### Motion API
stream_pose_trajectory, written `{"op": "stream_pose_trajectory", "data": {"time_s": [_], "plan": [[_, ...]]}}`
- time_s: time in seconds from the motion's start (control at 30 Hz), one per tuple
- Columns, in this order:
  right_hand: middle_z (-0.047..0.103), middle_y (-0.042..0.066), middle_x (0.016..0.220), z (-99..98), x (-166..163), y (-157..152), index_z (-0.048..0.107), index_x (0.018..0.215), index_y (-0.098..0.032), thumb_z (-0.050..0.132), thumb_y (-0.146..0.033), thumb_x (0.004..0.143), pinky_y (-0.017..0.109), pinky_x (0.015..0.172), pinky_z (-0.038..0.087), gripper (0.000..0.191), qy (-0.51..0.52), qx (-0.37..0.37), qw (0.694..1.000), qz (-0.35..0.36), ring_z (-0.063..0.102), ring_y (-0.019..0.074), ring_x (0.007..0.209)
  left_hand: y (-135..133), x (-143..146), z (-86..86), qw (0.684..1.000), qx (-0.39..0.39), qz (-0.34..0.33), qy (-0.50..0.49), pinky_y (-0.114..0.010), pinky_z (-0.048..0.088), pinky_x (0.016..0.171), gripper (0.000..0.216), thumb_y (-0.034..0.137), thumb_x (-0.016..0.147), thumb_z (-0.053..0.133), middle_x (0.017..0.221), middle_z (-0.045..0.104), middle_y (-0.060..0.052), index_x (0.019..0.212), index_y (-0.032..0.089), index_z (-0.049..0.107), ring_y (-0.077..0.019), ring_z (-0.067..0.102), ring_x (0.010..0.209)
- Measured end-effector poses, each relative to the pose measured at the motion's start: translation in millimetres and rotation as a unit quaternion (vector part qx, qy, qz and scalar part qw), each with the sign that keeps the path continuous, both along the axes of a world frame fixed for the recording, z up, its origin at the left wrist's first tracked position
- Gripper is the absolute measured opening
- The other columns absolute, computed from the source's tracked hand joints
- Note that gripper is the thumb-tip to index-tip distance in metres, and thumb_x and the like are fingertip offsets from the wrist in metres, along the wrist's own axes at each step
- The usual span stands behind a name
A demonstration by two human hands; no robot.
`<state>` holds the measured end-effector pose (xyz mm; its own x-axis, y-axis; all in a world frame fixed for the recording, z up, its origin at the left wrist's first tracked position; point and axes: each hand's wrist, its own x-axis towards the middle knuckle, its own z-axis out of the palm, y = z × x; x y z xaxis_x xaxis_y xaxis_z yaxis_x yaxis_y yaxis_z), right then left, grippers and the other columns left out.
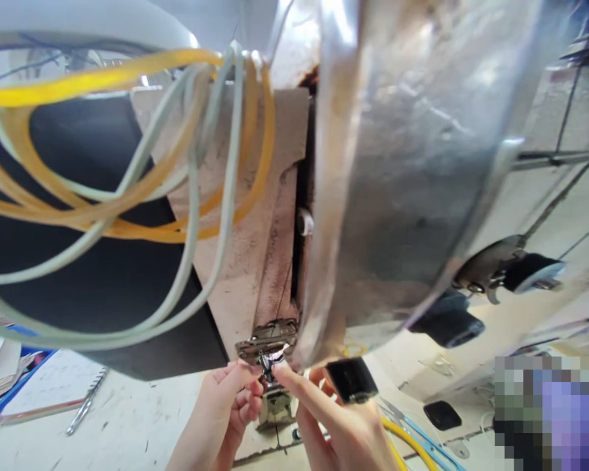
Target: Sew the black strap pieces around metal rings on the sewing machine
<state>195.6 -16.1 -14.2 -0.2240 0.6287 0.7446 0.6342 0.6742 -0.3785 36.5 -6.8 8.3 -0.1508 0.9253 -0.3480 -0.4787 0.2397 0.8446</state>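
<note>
I look very close past a large sewing machine head (412, 196) with a shiny metal side. Below it sits the metal presser foot and needle part (269, 347). My left hand (228, 409) has its fingers curled, with the thumb and forefinger pinched at that metal part. My right hand (331, 415) reaches in from the right, its forefinger stretched to the same spot and the other fingers folded. A thin dark thread (285, 288) runs down to the needle area. What the fingertips hold is too small to make out.
Loops of yellow tubing (127, 226) and pale grey cable (191, 196) hang at the upper left before a dark panel. A pen (86, 402) and papers lie on the white table at the lower left. Scissors (412, 432) lie at the lower right, near a blurred patch.
</note>
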Motion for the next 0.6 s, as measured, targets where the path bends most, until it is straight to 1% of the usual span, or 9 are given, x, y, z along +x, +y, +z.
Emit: {"op": "stream_pose_trajectory", "data": {"time_s": [0.17,0.27,0.37,0.47,0.5,0.57,0.6], "plan": [[0.065,0.007,0.076,-0.6,0.5,-0.8,0.075,0.107,-0.025,0.044,-0.005,0.086,0.026,0.052,0.052,0.043,-0.027,-0.008,1.0,-0.006,0.061,0.0162,0.058,4.0,-3.0,-6.2,1.0,0.001,0.002,-0.01,-0.013,0.052,0.042,0.019,0.012,0.06,0.083,0.052,0.065,0.001,0.062,0.014,0.064,-0.0075,0.059,0.041],[0.064,0.007,0.075,-1.3,1.8,-0.9,0.076,0.105,-0.024,0.043,-0.006,0.088,0.026,0.053,0.052,0.04,-0.046,-0.011,0.999,-0.011,0.062,0.0166,0.059,5.3,-2.6,-8.1,0.999,0.001,0.013,-0.035,-0.013,0.052,0.042,0.018,0.009,0.058,0.083,0.052,0.066,0.001,0.061,0.013,0.066,-0.0074,0.06,0.041],[0.067,0.009,0.084,-4.2,3.3,-0.2,0.075,0.106,-0.023,0.043,-0.007,0.089,0.026,0.054,0.053,0.04,-0.042,-0.01,0.999,-0.001,0.065,0.0168,0.062,6.1,-1.0,-7.1,0.998,0.004,0.009,-0.063,-0.011,0.052,0.043,0.018,0.006,0.056,0.083,0.052,0.065,0.002,0.06,0.013,0.067,-0.0054,0.058,0.042],[0.068,0.01,0.102,-8.5,4.9,2.1,0.07,0.117,-0.026,0.042,-0.005,0.089,0.022,0.05,0.051,0.045,-0.019,-0.011,1.0,0.02,0.067,0.0138,0.062,8.6,-0.8,-5.7,0.997,0.016,-0.006,-0.072,-0.009,0.049,0.043,0.02,0.007,0.055,0.085,0.051,0.063,0.003,0.058,0.013,0.066,-0.0043,0.056,0.046],[0.068,0.01,0.105,-9.6,5.3,3.1,0.068,0.121,-0.027,0.042,-0.004,0.089,0.021,0.047,0.049,0.047,-0.013,-0.015,1.0,0.025,0.066,0.0131,0.062,10.0,-1.4,-5.4,0.997,0.023,-0.012,-0.07,-0.008,0.049,0.044,0.02,0.009,0.055,0.085,0.051,0.062,0.004,0.057,0.013,0.066,-0.004,0.055,0.047],[0.067,0.01,0.103,-10.5,6.0,4.6,0.066,0.124,-0.027,0.042,-0.003,0.087,0.02,0.045,0.048,0.05,-0.011,-0.029,0.999,0.029,0.066,0.0132,0.062,12.9,-3.3,-5.4,0.997,0.036,-0.026,-0.062,-0.008,0.048,0.044,0.02,0.011,0.054,0.086,0.052,0.061,0.004,0.058,0.012,0.066,-0.0035,0.054,0.047],[0.067,0.009,0.099,-10.1,6.2,4.9,0.065,0.125,-0.026,0.042,-0.003,0.087,0.021,0.047,0.049,0.05,-0.014,-0.037,0.999,0.029,0.066,0.0142,0.063,14.3,-4.5,-5.4,0.997,0.043,-0.035,-0.056,-0.008,0.046,0.044,0.02,0.013,0.054,0.086,0.052,0.061,0.004,0.058,0.012,0.067,-0.0031,0.053,0.047]]}}
